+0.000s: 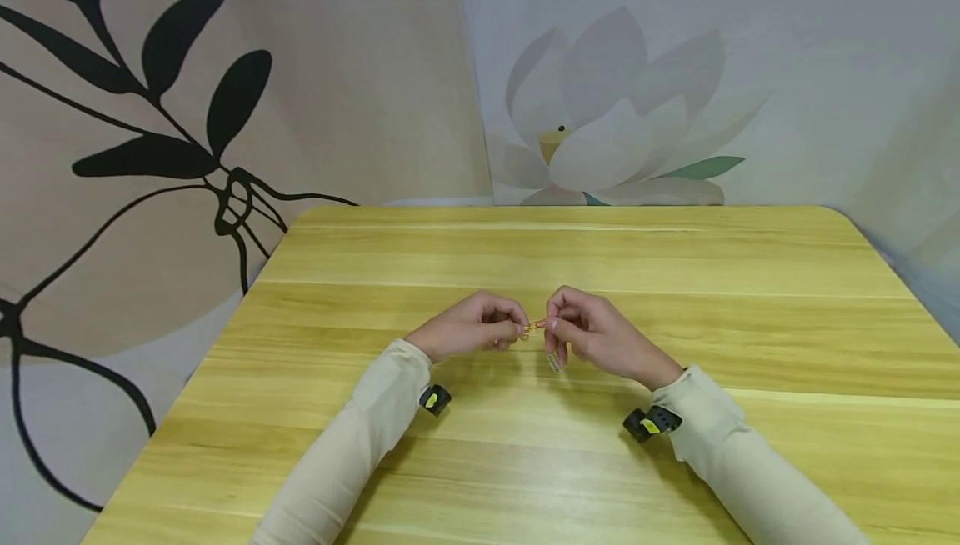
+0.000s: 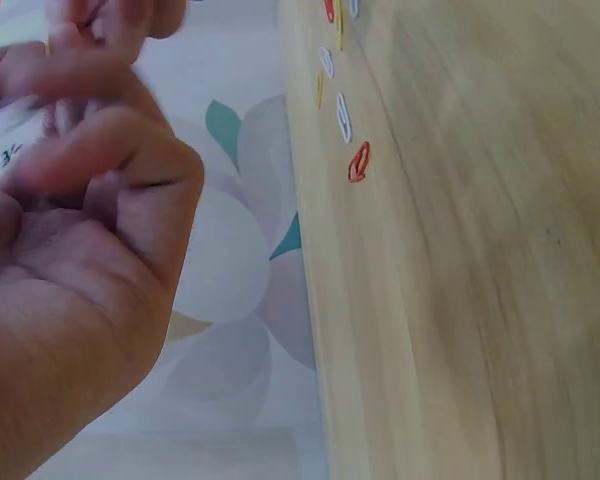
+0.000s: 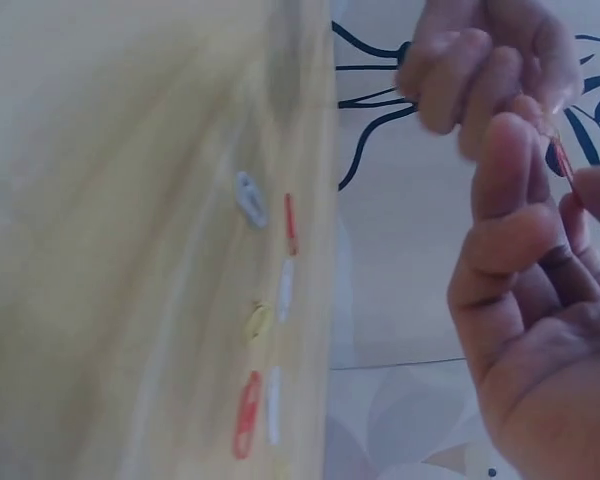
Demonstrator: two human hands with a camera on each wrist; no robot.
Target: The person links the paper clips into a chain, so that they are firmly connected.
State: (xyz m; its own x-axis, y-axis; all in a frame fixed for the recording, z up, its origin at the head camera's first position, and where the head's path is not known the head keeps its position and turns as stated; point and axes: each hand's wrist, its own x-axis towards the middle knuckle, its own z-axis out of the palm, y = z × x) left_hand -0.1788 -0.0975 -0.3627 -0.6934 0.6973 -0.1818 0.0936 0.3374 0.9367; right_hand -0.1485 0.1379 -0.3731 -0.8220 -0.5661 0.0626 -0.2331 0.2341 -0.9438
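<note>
Both hands meet above the table. My left hand point(image 1: 468, 328) pinches one end of a small yellow paper clip point(image 1: 529, 329). From the other side, my right hand point(image 1: 600, 338) pinches a red paper clip point(image 3: 565, 162) between thumb and fingertips. The two clips touch end to end; whether they are linked is too small to tell. A whitish clip point(image 1: 553, 363) shows just below the right fingers. In the left wrist view, the left fingers are blurred and hide the held clips.
Several loose clips lie along the wooden table point(image 1: 300, 412), among them a red clip point(image 2: 359, 162), a white clip point(image 2: 344, 118), a yellow clip point(image 3: 258, 320) and another red clip point(image 3: 246, 414). Behind the table's far edge stands a wall with a flower print point(image 1: 622, 112).
</note>
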